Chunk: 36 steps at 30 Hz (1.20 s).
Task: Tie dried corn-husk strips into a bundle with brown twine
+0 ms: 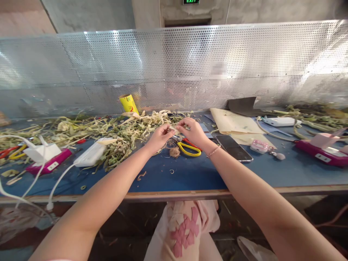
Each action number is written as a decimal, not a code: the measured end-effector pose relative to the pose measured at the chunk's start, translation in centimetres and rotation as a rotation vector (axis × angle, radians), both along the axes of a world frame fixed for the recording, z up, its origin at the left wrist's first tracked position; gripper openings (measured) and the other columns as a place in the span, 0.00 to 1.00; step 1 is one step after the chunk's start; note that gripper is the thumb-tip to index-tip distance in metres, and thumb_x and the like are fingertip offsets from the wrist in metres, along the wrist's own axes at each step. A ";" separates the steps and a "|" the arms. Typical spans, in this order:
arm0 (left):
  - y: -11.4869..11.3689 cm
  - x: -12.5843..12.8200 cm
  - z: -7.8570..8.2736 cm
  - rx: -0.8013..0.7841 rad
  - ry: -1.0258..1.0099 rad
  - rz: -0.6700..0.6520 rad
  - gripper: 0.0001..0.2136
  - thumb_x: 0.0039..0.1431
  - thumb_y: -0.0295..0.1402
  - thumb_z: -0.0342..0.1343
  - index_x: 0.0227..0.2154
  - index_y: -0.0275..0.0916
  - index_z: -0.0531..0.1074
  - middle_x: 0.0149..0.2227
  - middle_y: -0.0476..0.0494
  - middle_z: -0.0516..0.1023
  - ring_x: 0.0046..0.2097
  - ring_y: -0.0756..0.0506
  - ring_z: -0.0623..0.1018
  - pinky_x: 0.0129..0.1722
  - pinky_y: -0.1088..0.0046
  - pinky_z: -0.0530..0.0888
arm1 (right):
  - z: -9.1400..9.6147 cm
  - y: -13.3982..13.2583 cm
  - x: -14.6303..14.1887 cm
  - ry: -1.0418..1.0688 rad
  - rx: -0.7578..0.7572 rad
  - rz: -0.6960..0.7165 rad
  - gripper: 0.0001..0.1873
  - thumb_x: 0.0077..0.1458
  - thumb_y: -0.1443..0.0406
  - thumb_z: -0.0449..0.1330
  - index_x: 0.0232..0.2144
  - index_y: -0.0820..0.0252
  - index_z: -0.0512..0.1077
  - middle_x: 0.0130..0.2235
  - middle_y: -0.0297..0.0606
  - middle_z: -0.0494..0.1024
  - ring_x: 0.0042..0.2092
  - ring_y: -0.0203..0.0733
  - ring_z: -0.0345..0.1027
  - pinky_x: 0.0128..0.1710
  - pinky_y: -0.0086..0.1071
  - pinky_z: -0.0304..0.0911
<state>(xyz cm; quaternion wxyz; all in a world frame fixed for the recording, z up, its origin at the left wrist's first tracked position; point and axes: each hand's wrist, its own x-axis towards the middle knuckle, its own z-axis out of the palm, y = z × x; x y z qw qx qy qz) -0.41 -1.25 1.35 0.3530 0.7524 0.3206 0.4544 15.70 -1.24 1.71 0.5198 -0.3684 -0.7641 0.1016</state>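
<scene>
Over the blue table, my left hand (161, 136) and my right hand (190, 128) come close together with thumbs and fingers pinched. A small pale piece, perhaps dried leaf or husk, shows between the fingertips; its exact kind is too small to make out. Just below the hands lie scissors (189, 149) with yellow and red handles. Beside their handles sits a small ball of brown twine (174, 151). A heap of dried stalks and leaves (122, 139) spreads to the left of my left hand. Right of my right wrist rests a black-screened phone (233, 148).
A perforated metal screen (174, 69) stands along the back. At left are a yellow tube (128, 104), a white power bank (94, 152) and a magenta power strip (49, 163). Brown paper (235, 121), an earphone case (259, 146) and another power strip (322, 152) lie at right.
</scene>
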 end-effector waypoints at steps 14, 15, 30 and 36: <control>0.3 0.1 -0.5 0.032 -0.018 0.083 0.14 0.55 0.40 0.49 0.19 0.39 0.56 0.20 0.53 0.55 0.24 0.52 0.57 0.27 0.74 0.57 | -0.4 0.4 -0.2 0.169 -0.136 -0.030 0.07 0.51 0.62 0.50 0.24 0.59 0.63 0.23 0.31 0.63 0.27 0.34 0.56 0.30 0.30 0.53; 0.3 0.0 -0.4 0.037 -0.017 0.079 0.14 0.55 0.40 0.48 0.19 0.39 0.56 0.20 0.53 0.54 0.24 0.52 0.57 0.27 0.74 0.57 | -0.4 0.6 -0.1 0.199 -0.165 -0.029 0.08 0.51 0.61 0.50 0.24 0.59 0.63 0.22 0.30 0.63 0.26 0.33 0.55 0.29 0.29 0.53; 0.2 -0.2 0.1 0.351 0.148 0.190 0.11 0.56 0.34 0.47 0.19 0.39 0.56 0.23 0.51 0.56 0.27 0.51 0.60 0.29 0.73 0.58 | 0.2 0.2 0.1 0.135 -0.355 -0.028 0.09 0.46 0.65 0.53 0.21 0.62 0.71 0.20 0.33 0.70 0.25 0.34 0.61 0.27 0.29 0.55; 0.0 -0.1 0.0 0.230 0.138 0.087 0.11 0.56 0.35 0.46 0.20 0.39 0.57 0.21 0.53 0.55 0.25 0.52 0.58 0.28 0.74 0.57 | 0.1 -0.2 -0.5 0.315 -0.526 0.209 0.11 0.49 0.60 0.53 0.26 0.61 0.71 0.30 0.35 0.73 0.32 0.35 0.65 0.31 0.28 0.60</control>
